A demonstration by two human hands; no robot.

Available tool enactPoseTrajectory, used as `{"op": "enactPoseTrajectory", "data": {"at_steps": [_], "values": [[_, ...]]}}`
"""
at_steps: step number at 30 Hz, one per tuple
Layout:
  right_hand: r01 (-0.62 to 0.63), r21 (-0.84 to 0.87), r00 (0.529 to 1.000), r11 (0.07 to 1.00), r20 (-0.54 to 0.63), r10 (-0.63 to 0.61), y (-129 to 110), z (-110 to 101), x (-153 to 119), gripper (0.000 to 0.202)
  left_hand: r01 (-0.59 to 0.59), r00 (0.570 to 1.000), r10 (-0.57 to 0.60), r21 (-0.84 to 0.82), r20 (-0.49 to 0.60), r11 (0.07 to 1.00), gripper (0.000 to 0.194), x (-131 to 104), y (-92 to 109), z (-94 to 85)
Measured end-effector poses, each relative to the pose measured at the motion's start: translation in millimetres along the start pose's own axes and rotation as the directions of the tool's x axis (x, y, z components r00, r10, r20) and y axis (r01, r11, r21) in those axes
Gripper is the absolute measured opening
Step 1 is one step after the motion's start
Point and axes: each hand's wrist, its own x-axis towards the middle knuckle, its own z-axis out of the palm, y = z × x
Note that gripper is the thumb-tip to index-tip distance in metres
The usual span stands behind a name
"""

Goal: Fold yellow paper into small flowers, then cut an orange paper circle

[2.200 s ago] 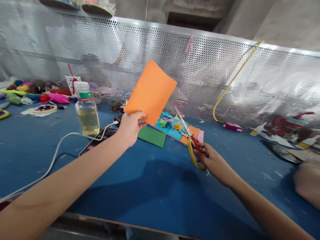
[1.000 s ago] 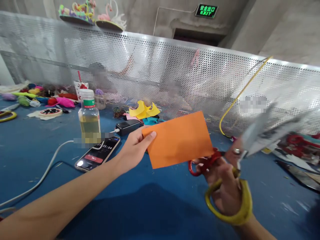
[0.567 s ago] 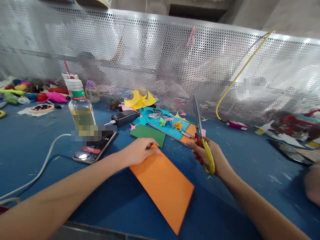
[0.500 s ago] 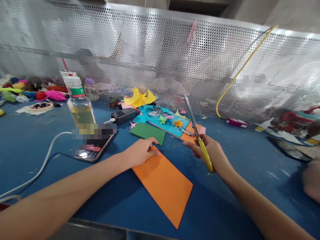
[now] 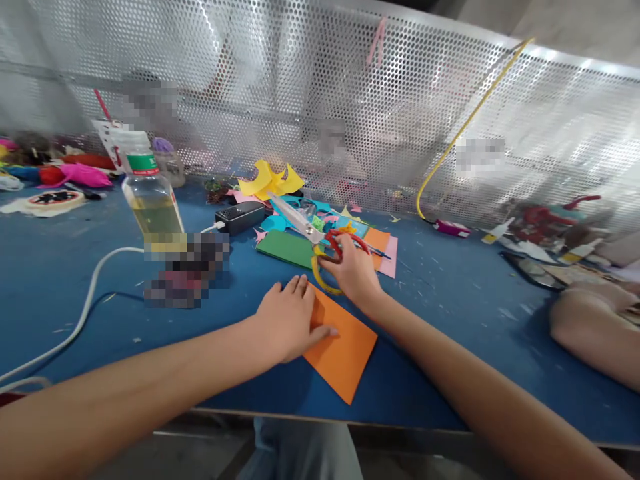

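Observation:
My left hand [image 5: 290, 321] lies on a folded-looking orange sheet [image 5: 350, 347], fingers stretched out and thumb apart. The far left part of the sheet is hidden beneath it. Above the sheet's far end, my right hand [image 5: 354, 270] grips scissors [image 5: 306, 227] with one red and one yellow handle loop. Their blades point away to the left, over green paper [image 5: 285, 249]. Behind the scissors are blue paper pieces [image 5: 274, 223], partly hidden, and an orange paper [image 5: 376, 241] with a pink one [image 5: 391, 257] beside it.
Left stand a bottle [image 5: 153, 200] of yellowish liquid, a black box-shaped device [image 5: 241, 217] and a white cable [image 5: 93, 293]. Yellow paper scraps [image 5: 270, 179] lie near the perforated metal screen [image 5: 300, 100]. Another person's arm [image 5: 595, 327] rests on the table at right.
My right hand has moved left with the scissors, whose blades now point left rather than upward. My left hand has flattened onto the orange sheet. The view has shifted.

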Motion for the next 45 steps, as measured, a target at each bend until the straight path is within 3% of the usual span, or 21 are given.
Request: {"op": "enactPoseTrajectory", "data": {"at_steps": [6,11,18,33,45], "values": [[0.083,-0.036,0.996,0.996,-0.007,-0.084,-13.0,21.8,7.8,0.038,0.039,0.998,-0.046,-0.163,-0.035,0.986,0.088,-2.5,-8.4,9.0],[0.128,-0.055,0.992,0.99,-0.006,-0.129,-11.8,21.8,2.8,0.039,0.119,0.992,-0.126,-0.198,-0.024,0.973,0.103,-2.5,-9.5,12.9],[0.176,-0.08,0.984,0.981,0.019,-0.175,-10.2,18.5,-0.7,0.034,0.105,0.994,-0.107,-0.201,0.005,0.974,0.101,-1.4,-9.1,12.1],[0.235,-0.122,0.969,0.964,0.106,-0.223,-4.3,-11.4,-27.6,0.028,0.129,0.992,-0.128,-0.167,0.02,0.977,0.105,-2.9,-10.2,13.3],[0.157,-0.079,0.985,0.985,0.084,-0.15,10.6,-31.3,-47.5,0.025,0.135,0.991,-0.132,-0.161,0.033,0.978,0.11,-3.6,-9.8,10.5]]}}
